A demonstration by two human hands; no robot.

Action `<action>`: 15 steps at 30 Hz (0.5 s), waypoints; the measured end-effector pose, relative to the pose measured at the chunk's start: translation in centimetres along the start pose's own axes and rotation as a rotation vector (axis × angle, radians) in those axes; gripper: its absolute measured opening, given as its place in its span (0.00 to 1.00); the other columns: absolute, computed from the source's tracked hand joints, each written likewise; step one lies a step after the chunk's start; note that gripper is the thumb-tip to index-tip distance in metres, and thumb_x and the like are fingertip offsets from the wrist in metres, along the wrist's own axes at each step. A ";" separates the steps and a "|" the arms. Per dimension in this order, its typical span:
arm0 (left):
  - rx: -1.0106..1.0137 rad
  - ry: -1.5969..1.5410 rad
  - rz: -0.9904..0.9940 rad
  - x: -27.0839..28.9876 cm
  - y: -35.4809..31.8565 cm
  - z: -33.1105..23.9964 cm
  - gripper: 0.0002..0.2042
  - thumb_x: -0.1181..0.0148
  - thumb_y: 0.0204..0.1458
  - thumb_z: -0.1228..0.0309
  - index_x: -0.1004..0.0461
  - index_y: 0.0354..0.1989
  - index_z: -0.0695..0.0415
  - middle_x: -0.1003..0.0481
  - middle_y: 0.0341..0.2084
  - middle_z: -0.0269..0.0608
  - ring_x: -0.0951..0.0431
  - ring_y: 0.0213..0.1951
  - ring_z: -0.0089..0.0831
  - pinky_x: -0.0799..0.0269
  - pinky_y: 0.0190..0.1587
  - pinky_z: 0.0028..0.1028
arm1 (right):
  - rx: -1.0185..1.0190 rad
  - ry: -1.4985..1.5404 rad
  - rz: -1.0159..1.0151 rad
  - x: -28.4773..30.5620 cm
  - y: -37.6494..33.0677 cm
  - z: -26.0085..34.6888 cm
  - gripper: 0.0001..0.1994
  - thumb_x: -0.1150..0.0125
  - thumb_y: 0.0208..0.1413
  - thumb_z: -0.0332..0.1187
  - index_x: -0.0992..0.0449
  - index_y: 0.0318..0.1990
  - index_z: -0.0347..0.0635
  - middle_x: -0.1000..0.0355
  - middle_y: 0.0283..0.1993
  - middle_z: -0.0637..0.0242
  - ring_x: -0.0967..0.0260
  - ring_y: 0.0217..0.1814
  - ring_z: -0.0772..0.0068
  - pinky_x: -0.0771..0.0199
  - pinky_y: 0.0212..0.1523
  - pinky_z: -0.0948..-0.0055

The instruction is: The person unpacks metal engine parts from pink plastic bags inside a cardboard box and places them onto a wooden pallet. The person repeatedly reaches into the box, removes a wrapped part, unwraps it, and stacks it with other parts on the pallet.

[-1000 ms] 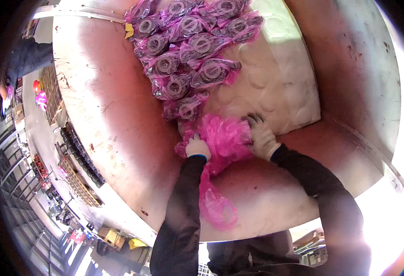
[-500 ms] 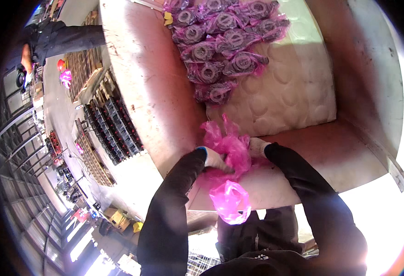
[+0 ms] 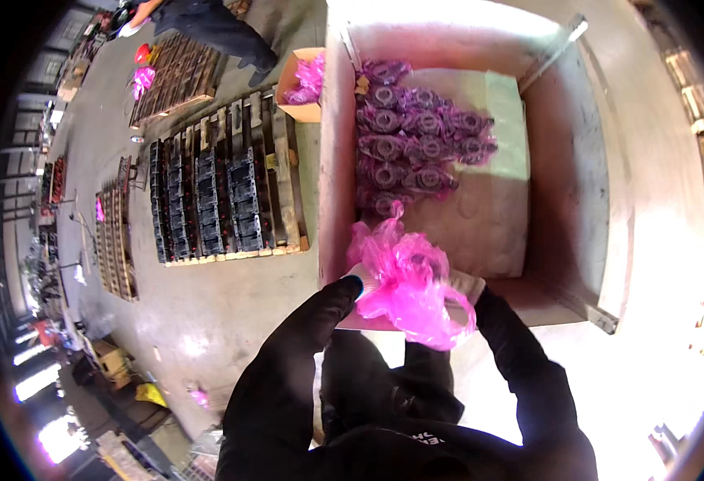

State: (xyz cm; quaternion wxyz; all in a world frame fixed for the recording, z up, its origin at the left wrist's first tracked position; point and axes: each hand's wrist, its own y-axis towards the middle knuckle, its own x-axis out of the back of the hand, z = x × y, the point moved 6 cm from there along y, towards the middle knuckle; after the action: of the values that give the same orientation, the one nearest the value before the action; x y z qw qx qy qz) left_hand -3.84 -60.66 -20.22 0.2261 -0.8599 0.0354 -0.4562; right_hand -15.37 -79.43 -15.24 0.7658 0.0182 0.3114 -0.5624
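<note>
I had both hands on the pink plastic bag [image 3: 410,287], right at the near rim of the big cardboard crate [image 3: 329,160]; my left hand [image 3: 355,285], gloved pale with a blue cuff, was closed on the bag's left side just at the crate's near left corner, and my right hand [image 3: 463,285] was mostly buried behind the crumpled film at the near wall, so I could not tell how far its fingers were curled, only that it pressed against the bag. I judged I held it from two sides because the film was loose and billowy, and something heavy seemed to hang inside it; the bag bulged low toward my chest, outside the crate's near edge, while a twisted tail of it stood up over the rim.

Deeper inside the crate, toward its far left corner, lay the wrapped parts [image 3: 416,136], round metal-looking pieces each in the same pink film, packed touching one another in rows on a pale sheet [image 3: 480,216] that lined the bottom; the sheet's near right part was bare.

Left of the crate, on the concrete floor, stood a wooden pallet [image 3: 224,200] carrying rows of dark blocks; beyond it, near the crate's far left corner, sat a small open carton [image 3: 305,84] with more pink film in it. Farther off from the crate another person [image 3: 208,24] bent over a second pallet [image 3: 177,76].
</note>
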 end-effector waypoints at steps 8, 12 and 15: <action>-0.140 -0.657 -0.001 7.1 -3.4 -7.2 0.16 0.40 0.54 0.70 0.23 0.51 0.57 0.21 0.48 0.52 0.21 0.50 0.46 0.26 0.53 0.39 | 0.341 -1.484 -0.167 -11.6 0.4 10.6 0.37 0.30 0.49 0.49 0.32 0.64 0.40 0.32 0.65 0.52 0.35 0.67 0.47 0.37 0.69 0.58; 0.028 -1.627 -0.126 18.4 -11.7 -9.4 0.21 0.39 0.59 0.54 0.23 0.51 0.59 0.19 0.45 0.51 0.20 0.48 0.42 0.26 0.50 0.37 | 0.379 -1.213 -0.572 -18.2 0.5 15.9 0.37 0.28 0.49 0.45 0.33 0.65 0.40 0.30 0.64 0.56 0.31 0.65 0.56 0.30 0.64 0.60; 0.091 -1.255 -0.107 22.6 -14.9 -8.7 0.24 0.33 0.56 0.56 0.23 0.53 0.62 0.20 0.44 0.43 0.22 0.46 0.31 0.26 0.50 0.31 | 0.361 -0.615 -0.813 -19.5 1.3 15.6 0.32 0.28 0.50 0.39 0.32 0.62 0.40 0.27 0.59 0.60 0.28 0.60 0.64 0.27 0.59 0.64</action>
State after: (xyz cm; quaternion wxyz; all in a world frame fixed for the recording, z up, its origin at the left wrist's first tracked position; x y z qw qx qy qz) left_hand 0.17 -56.49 7.58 0.2170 -0.9539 -0.1666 0.1233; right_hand -10.53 -68.26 6.64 0.5270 -0.1380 -0.0468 -0.8373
